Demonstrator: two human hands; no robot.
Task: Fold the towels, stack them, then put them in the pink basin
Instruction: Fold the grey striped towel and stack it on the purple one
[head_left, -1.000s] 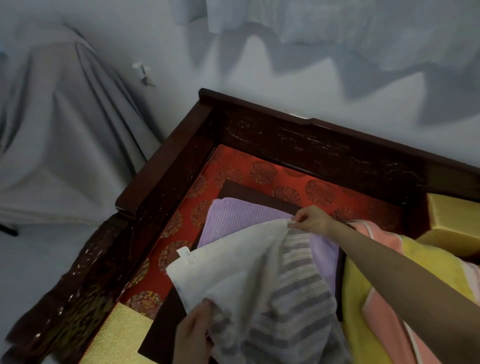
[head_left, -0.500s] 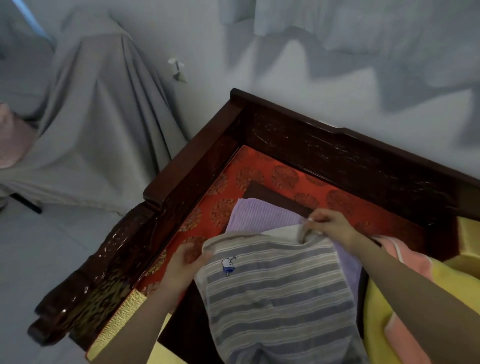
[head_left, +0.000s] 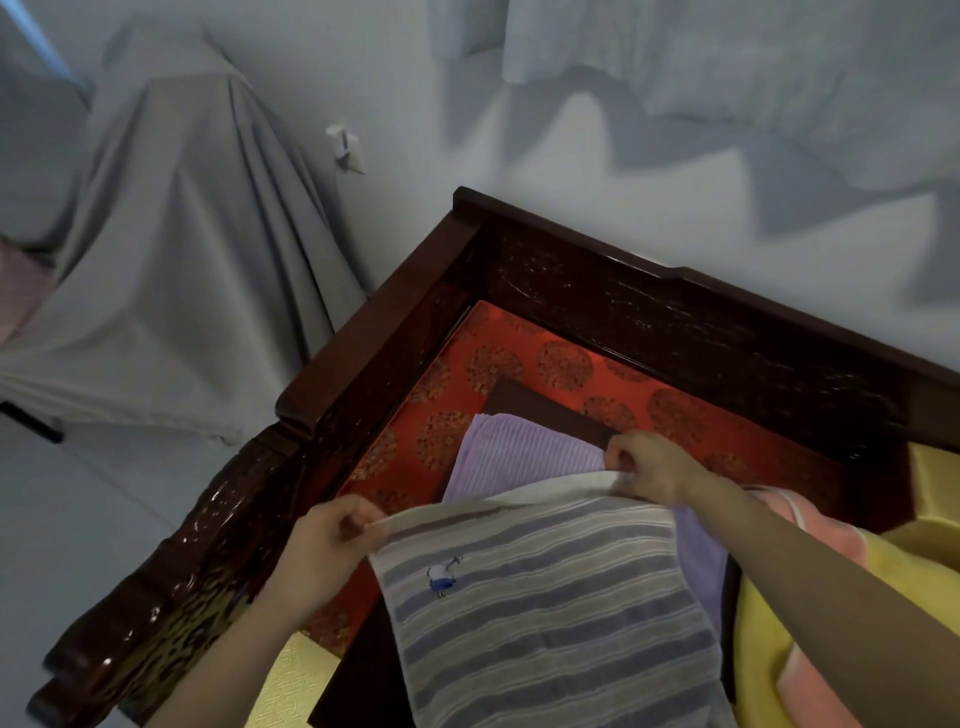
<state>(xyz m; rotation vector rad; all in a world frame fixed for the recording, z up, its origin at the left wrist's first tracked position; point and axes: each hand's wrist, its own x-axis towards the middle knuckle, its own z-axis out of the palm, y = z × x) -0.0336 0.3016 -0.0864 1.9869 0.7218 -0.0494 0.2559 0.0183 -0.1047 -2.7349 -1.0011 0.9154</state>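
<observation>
Left hand (head_left: 332, 545) now up on striped towel (head_left: 545, 623) near corner, 9 o'clock; right hand (head_left: 649, 470) at 1 o'clock corner. Fingers of both pinched shut on edge. Towel spread over purple towel (head_left: 519, 457).

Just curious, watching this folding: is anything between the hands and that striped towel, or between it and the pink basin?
Nothing between them: the left hand and right hand both pinch the striped towel by its top corners. The pink basin isn't in view, so that path can't be judged.
</observation>
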